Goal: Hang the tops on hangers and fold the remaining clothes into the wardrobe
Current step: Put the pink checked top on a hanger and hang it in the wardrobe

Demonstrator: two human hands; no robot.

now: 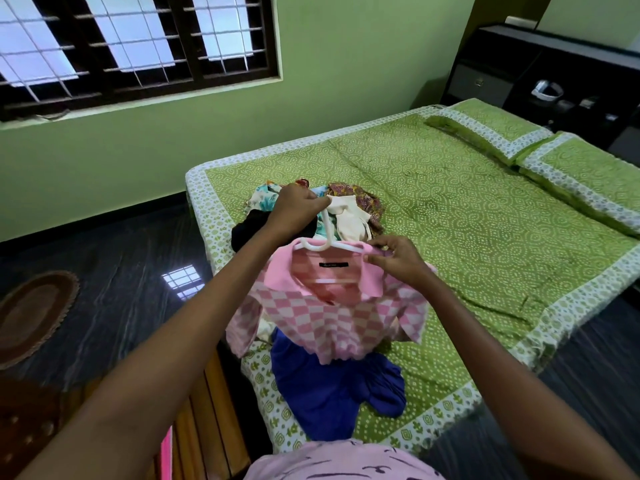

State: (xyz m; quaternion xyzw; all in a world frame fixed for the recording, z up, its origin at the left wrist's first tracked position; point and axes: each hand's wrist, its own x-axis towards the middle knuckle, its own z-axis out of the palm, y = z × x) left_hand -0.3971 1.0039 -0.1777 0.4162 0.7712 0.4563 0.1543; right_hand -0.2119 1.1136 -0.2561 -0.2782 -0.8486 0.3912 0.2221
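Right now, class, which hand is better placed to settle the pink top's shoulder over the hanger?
Right hand: it pinches the pink checked top at the shoulder, while the left hand holds the hanger hook.

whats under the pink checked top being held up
Below the pink checked top a blue garment lies on the bed, with a bit of cream cloth beside it. Their covered parts are hidden.

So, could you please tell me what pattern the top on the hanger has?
Pink-and-white checks with a plain pink collar; the top shows best in the head view.
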